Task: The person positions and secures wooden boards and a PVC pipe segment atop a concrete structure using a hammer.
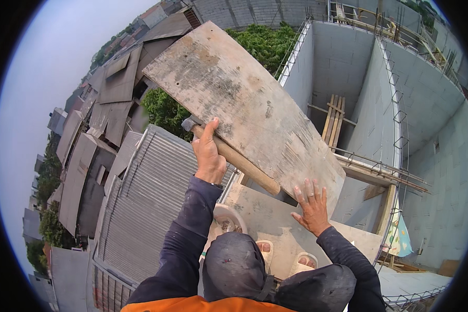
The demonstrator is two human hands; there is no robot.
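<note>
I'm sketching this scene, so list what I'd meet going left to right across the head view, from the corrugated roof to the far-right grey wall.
Corrugated roof → left hand gripping the hammer → right hand → wooden poles → grey wall

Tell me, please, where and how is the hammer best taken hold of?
Probably by the lower wooden handle, with a wrapping grip, coming from the near side. That straight, uncovered length slants down to the right; the left hand covers the part near the hammer head, and the board lies along its far side.
</note>
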